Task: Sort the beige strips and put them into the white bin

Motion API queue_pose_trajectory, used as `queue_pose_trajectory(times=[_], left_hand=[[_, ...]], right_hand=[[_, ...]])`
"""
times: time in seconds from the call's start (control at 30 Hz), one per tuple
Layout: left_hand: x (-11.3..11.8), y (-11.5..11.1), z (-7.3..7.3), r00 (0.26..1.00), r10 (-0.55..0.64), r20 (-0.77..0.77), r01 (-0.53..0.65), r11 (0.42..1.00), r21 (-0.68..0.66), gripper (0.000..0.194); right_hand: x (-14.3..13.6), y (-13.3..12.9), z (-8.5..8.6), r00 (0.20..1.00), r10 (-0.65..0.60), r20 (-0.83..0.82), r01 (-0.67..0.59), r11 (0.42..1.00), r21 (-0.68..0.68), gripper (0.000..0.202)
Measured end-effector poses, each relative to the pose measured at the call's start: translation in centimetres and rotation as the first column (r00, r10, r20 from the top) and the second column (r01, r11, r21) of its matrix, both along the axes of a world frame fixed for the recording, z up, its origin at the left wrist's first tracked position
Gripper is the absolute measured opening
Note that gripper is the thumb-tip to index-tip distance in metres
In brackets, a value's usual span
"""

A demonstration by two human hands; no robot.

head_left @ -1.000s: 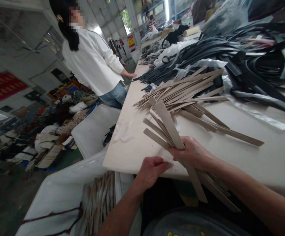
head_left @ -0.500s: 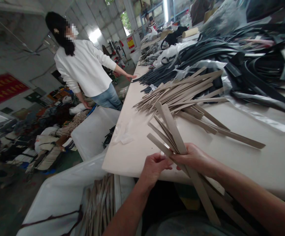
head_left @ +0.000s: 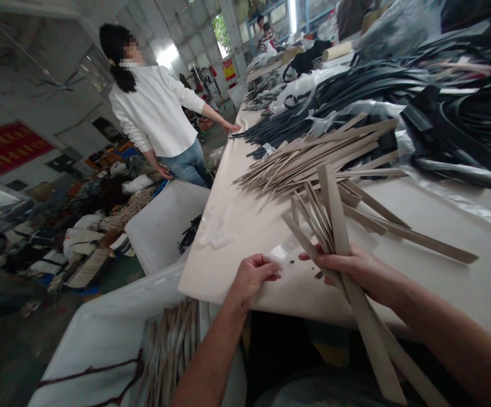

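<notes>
Left hand (head_left: 251,277) loosely curled, right hand (head_left: 355,268) clenched, forearms extended.

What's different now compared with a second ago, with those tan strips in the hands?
The right hand has swung its fan of flat tan strips from leaning left to more upright. The left hand came off the bundle and now pinches a small clear film. The heap of tan strips on the cream table and the black straps lie as before.

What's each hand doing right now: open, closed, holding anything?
Left hand: closed, pinching a small clear film piece.
Right hand: closed around a fanned bundle of tan strips.
</notes>
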State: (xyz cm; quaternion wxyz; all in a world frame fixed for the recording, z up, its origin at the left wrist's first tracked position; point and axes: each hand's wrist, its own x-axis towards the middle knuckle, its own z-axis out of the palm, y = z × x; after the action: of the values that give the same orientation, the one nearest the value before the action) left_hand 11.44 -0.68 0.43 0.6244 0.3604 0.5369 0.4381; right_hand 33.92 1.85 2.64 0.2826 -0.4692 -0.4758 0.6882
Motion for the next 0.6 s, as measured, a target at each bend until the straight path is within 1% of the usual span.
queue_pose_trajectory(times=[0.03,0.07,0.13,0.23,0.33,0.4,0.5,0.6], left_hand=[[0.1,0.2,-0.1,0.999,0.032,0.007,-0.032,0.999,0.006,0.034],[0.3,0.3,-0.2,0.999,0.040,0.009,-0.040,0.999,0.012,0.035],[1.0,0.1,-0.3,1.000,0.006,0.000,-0.006,1.000,0.025,0.035],[2.3,-0.5,-0.2,0.999,-0.035,-0.039,0.038,0.998,0.058,0.035],[2.8,-1.0,0.2,0.990,-0.065,-0.125,0.076,0.994,0.083,0.035],[2.6,-1.2,0.6,0.975,-0.143,-0.170,0.158,0.984,0.083,0.033],[1.9,-1.5,1.2,0.954,-0.271,-0.125,0.280,0.958,0.060,0.031],[1.2,-1.7,1.3,0.944,-0.329,-0.009,0.329,0.944,0.029,0.031]], right_hand=[[0.3,-0.2,0.1,1.000,0.013,-0.015,-0.013,1.000,-0.018,0.047],[0.4,-0.5,0.2,0.999,0.031,-0.028,-0.032,0.999,-0.036,0.047],[0.1,-1.1,0.3,0.997,0.062,-0.051,-0.065,0.996,-0.068,0.042],[-1.1,-1.4,0.1,0.994,0.076,-0.080,-0.083,0.993,-0.087,0.035],[-2.4,-1.1,-0.1,0.995,0.062,-0.079,-0.066,0.997,-0.047,0.030],[-3.0,-0.7,0.0,0.997,0.044,-0.063,-0.043,0.999,0.004,0.024],[-3.2,-0.2,0.0,1.000,0.002,-0.015,-0.001,0.998,0.070,0.017],[-2.7,0.3,0.0,0.997,-0.061,0.056,0.056,0.995,0.080,0.019]])
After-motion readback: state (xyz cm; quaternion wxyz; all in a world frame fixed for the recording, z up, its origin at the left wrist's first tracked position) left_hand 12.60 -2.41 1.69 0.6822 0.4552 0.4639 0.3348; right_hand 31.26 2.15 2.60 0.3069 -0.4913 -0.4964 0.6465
